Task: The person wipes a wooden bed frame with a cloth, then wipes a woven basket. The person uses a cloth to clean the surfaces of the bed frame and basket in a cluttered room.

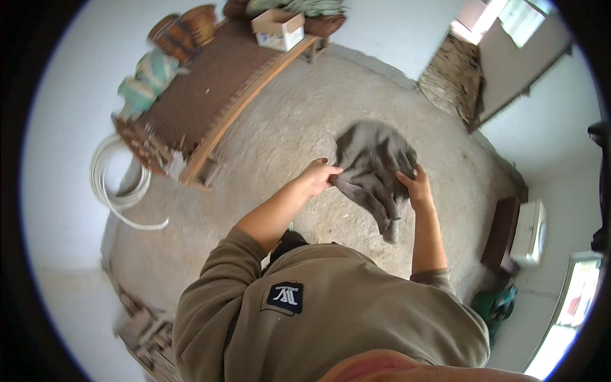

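A dark grey-brown cloth garment hangs in front of me above the concrete floor, held at both sides. My left hand pinches its left edge between thumb and fingers. On the opposite edge, my right hand grips the fabric with the thumb on the near side. Folds run down the middle of the garment, and a narrow sleeve-like part dangles towards me. Its exact kind I cannot tell.
A woven bed frame with a wooden rail stands at the left, bearing a cardboard box, baskets and a striped sack. Coiled white hose leans on the wall. Right are a doorway and a white appliance.
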Tool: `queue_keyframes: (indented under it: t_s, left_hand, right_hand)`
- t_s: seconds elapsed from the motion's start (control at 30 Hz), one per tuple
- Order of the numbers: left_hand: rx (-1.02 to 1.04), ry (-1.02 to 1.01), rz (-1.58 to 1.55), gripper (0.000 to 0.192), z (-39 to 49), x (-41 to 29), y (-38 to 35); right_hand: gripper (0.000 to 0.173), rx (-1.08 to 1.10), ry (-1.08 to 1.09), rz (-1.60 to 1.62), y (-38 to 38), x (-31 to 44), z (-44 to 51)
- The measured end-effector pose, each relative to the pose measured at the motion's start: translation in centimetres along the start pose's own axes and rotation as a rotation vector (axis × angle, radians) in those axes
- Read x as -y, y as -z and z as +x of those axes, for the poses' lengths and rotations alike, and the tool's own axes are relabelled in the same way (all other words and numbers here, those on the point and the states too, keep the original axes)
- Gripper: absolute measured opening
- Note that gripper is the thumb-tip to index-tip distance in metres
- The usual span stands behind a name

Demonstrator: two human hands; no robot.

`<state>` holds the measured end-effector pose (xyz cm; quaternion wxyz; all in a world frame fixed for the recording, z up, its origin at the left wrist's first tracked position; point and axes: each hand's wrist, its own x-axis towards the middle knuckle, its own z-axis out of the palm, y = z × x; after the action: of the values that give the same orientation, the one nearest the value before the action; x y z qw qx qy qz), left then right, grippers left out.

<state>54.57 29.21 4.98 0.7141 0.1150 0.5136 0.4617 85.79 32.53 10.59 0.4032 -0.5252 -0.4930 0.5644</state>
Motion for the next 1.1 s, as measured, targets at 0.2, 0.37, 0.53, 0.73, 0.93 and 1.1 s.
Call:
queue_keyframes:
  t_s: [0.2,0.37,0.53,0.73,0.93,1.1]
  left_hand:
    - [-0.044,0.045,0.027,0.052,6.1,-0.6,6.7]
    - [0.062,-0.577,0.885,0.055,9.0,-4.7,14.4]
    - [-0.144,-0.482,1.246,0.034,12.7,-9.6,25.0]
    - [-0.092,-0.469,1.151,0.023,14.6,-19.6,36.8]
    - [-0.301,-0.453,0.806,0.032,14.4,-25.2,35.2]
    - [-0.138,-0.577,0.719,0.032,14.6,-22.7,33.6]
  right_hand:
    - [0.045,-0.094,-0.062,-0.149,-1.7,-5.0,3.8]
    - [0.052,0.193,-0.082,-0.312,-9.4,-5.8,9.0]
    - [0.037,0.142,-0.097,-1.138,-22.7,-6.3,15.6]
    - [0.018,0.344,0.389,-1.476,-33.9,-6.8,24.5]
    - [0.029,0.429,-0.669,-0.374,-45.4,-7.5,30.1]
    - [0.036,0.558,-0.841,0.102,-54.1,-8.5,31.9]
